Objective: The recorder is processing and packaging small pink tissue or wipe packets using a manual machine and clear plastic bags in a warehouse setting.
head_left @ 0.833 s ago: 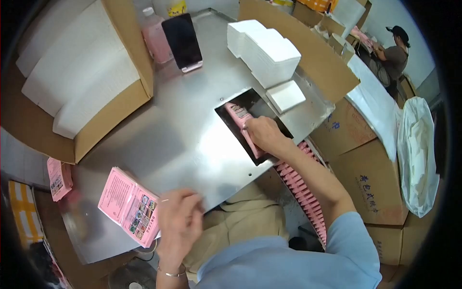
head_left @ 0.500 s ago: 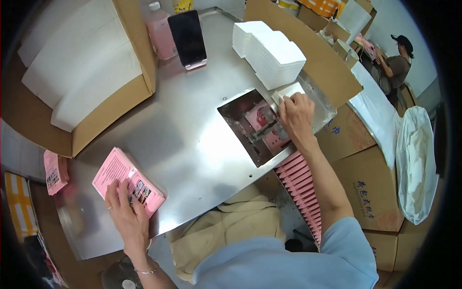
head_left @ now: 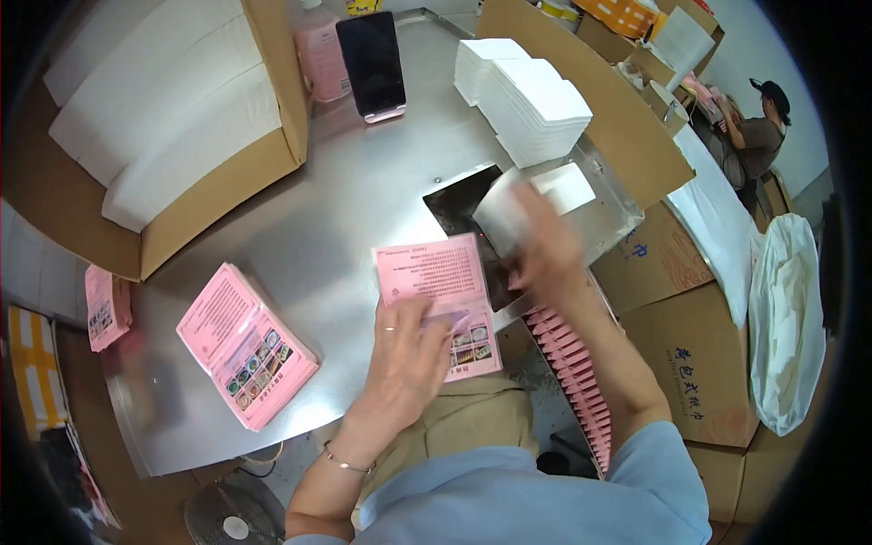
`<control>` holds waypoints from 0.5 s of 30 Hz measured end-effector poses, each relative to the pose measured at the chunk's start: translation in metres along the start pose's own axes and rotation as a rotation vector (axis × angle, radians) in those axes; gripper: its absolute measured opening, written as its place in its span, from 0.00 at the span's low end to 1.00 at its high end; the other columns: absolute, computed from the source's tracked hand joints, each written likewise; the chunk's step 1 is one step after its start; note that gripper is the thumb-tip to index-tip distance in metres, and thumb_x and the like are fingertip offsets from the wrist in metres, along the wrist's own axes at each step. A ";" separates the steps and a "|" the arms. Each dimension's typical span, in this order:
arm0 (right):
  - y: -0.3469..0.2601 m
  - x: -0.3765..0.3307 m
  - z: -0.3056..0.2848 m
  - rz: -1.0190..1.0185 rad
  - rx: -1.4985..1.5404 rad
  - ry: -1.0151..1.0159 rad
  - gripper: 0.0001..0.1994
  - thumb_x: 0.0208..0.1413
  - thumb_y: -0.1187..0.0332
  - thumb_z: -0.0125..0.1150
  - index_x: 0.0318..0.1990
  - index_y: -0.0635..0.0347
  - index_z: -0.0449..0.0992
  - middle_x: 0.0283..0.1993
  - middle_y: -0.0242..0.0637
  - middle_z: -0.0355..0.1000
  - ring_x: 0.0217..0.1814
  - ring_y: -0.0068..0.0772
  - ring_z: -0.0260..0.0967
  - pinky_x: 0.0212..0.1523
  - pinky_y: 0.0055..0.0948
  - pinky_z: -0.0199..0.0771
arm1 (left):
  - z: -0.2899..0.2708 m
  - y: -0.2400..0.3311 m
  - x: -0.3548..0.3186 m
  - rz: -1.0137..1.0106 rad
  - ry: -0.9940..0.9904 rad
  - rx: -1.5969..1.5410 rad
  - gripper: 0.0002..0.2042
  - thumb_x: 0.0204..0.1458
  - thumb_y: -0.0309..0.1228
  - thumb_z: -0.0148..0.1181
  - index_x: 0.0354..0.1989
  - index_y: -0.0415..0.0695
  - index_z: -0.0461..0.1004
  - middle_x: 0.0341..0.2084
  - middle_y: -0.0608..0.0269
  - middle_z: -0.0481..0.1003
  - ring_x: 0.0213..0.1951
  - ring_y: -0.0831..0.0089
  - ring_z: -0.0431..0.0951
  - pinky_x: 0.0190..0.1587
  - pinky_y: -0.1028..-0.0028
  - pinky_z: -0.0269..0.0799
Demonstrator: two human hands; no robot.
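Observation:
My left hand (head_left: 407,350) presses a pink printed leaflet (head_left: 438,286) flat on the steel table (head_left: 336,218) near its front edge. My right hand (head_left: 545,250), blurred by motion, holds a flat grey-white packet (head_left: 502,216) just right of the leaflet, over a dark square recess (head_left: 459,207) in the table. A stack of the same pink leaflets (head_left: 245,343) lies at the front left, away from both hands.
A cardboard box of white sheets (head_left: 163,118) stands at back left, piles of white folded paper (head_left: 527,100) at back right, a phone (head_left: 372,64) and pink bottle (head_left: 320,50) behind. A row of pink packets (head_left: 577,368) runs below the table's right edge. Another person (head_left: 758,136) works far right.
My left hand took one leaflet from the pink stack and brought it right to the table's front middle. My right hand lifted out of the recess with a packet.

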State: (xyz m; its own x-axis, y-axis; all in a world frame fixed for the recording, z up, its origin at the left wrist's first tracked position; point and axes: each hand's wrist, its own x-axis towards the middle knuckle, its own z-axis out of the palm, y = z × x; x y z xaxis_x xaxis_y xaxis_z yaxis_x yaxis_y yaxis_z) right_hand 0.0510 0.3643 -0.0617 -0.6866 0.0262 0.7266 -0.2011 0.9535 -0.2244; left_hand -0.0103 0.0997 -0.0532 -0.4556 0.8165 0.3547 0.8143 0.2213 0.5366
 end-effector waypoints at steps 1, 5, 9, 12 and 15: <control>-0.042 0.000 0.005 -0.128 -0.024 -0.142 0.23 0.50 0.70 0.64 0.56 0.61 0.75 0.65 0.50 0.67 0.64 0.61 0.66 0.65 0.57 0.65 | -0.006 -0.005 0.001 -0.037 0.019 -0.048 0.26 0.39 0.27 0.68 0.51 0.36 0.72 0.58 0.41 0.66 0.61 0.42 0.64 0.61 0.51 0.61; -0.108 -0.024 0.024 -0.288 0.037 -0.282 0.15 0.53 0.65 0.58 0.48 0.58 0.79 0.44 0.43 0.72 0.53 0.45 0.73 0.66 0.75 0.52 | -0.025 -0.014 -0.008 -0.132 -0.040 0.233 0.41 0.34 0.41 0.73 0.60 0.33 0.67 0.67 0.38 0.58 0.67 0.38 0.57 0.64 0.43 0.53; -0.100 0.058 0.057 -0.096 -0.247 -0.499 0.06 0.49 0.68 0.60 0.33 0.60 0.76 0.34 0.40 0.73 0.45 0.44 0.75 0.66 0.66 0.53 | 0.002 0.000 0.013 -0.273 0.174 0.280 0.47 0.36 0.45 0.71 0.66 0.36 0.60 0.70 0.40 0.54 0.71 0.38 0.51 0.65 0.38 0.46; -0.106 0.037 0.039 -0.215 0.252 -0.389 0.06 0.49 0.69 0.60 0.34 0.60 0.76 0.32 0.41 0.73 0.41 0.45 0.74 0.62 0.54 0.62 | 0.002 -0.014 0.008 -0.239 0.178 0.378 0.44 0.35 0.45 0.72 0.64 0.39 0.63 0.70 0.42 0.55 0.72 0.36 0.49 0.65 0.37 0.46; -0.057 0.042 0.002 -0.087 -0.070 -0.079 0.10 0.51 0.78 0.59 0.42 0.65 0.77 0.34 0.42 0.72 0.40 0.50 0.73 0.44 0.45 0.75 | -0.005 -0.014 0.004 -0.281 0.117 0.367 0.34 0.40 0.44 0.69 0.59 0.48 0.71 0.66 0.46 0.60 0.67 0.39 0.56 0.62 0.43 0.52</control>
State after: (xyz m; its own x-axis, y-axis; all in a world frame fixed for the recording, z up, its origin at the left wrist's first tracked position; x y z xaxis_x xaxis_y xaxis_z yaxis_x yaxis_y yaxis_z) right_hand 0.0325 0.3109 -0.0200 -0.7219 -0.0786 0.6875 -0.2152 0.9698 -0.1151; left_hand -0.0259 0.0973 -0.0551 -0.6965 0.6370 0.3303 0.7175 0.6160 0.3252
